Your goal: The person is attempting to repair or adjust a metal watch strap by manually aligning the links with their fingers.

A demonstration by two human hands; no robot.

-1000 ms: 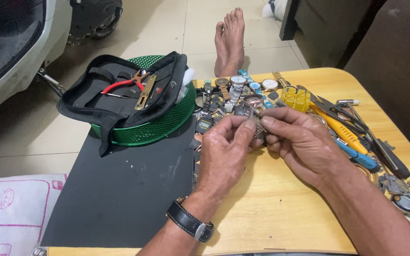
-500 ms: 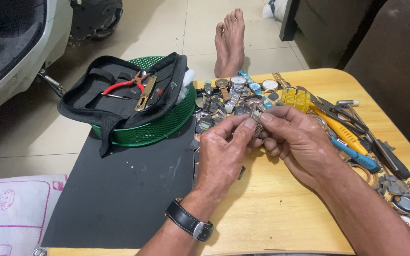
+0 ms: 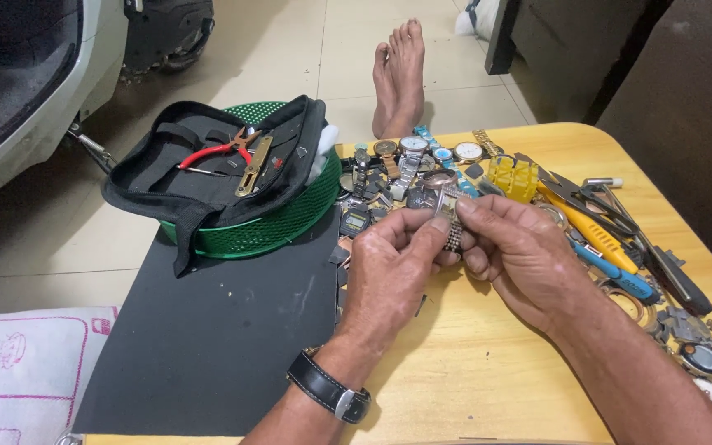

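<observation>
Both hands, left (image 3: pixel 393 264) and right (image 3: pixel 512 251), had closed tighter on what appeared a metal watch bracelet (image 3: pixel 452 221) above the bench (image 3: pixel 488 371).

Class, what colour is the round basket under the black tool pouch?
Green basket, seen in the head view.

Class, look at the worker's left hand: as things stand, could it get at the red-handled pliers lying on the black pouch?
Probably not at once: the left hand and right hand together pinch a metal watch band. The red-handled pliers lie uncovered.

green mesh basket (image 3: pixel 278 224), black mat (image 3: pixel 208 346) — yellow-handled tools (image 3: pixel 591 235), red-handled pliers (image 3: pixel 212 152)
</observation>
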